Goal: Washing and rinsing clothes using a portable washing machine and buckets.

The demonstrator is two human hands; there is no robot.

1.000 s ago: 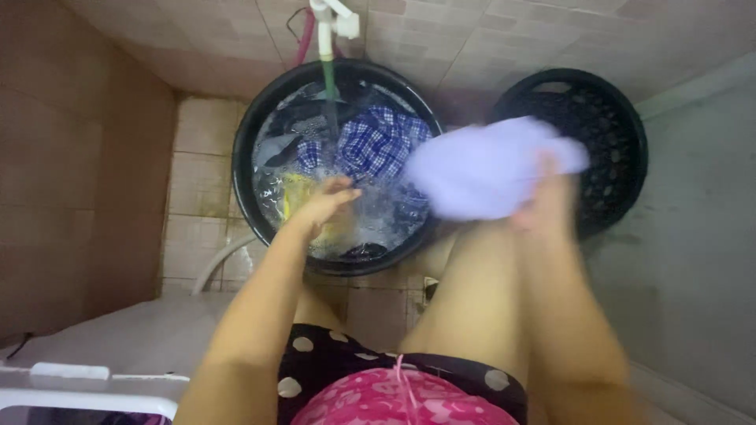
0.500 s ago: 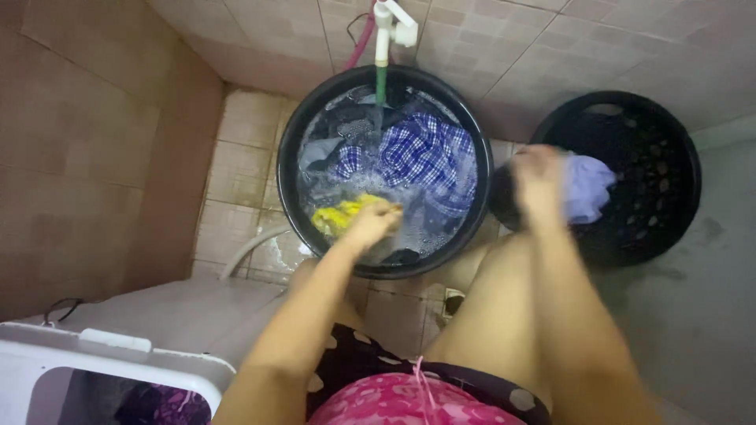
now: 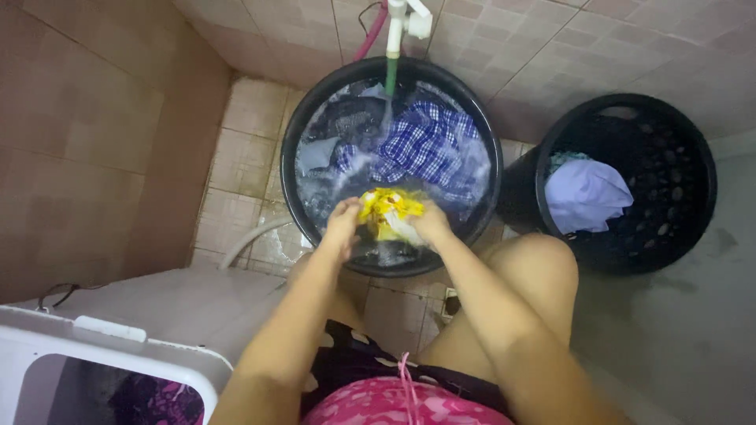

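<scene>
**Yellow cloth gripped over the wash tub**

Yellow and dripping, the wet cloth sits right at the near edge of the black round tub, lifted just above the soapy water. Left hand is clenched on its left side, right hand clamped on its right side, both sets of fingers buried in the fabric, so the cloth is bunched between them.

Behind the hands, inside the tub, a blue-and-white checked garment floats among darker clothes and foam. A thin stream drops from the white tap on the tiled wall, with a green spout below it and a pink hose beside it.

Off to the right, well apart from the hands, stands a black perforated basket, and a pale lilac garment lies inside against its left wall.

Bottom left, the white rim of a machine shows, with dark purple fabric inside it. Pinkish tiles cover the floor and walls. No labels or packages show anywhere that I can make out.
</scene>
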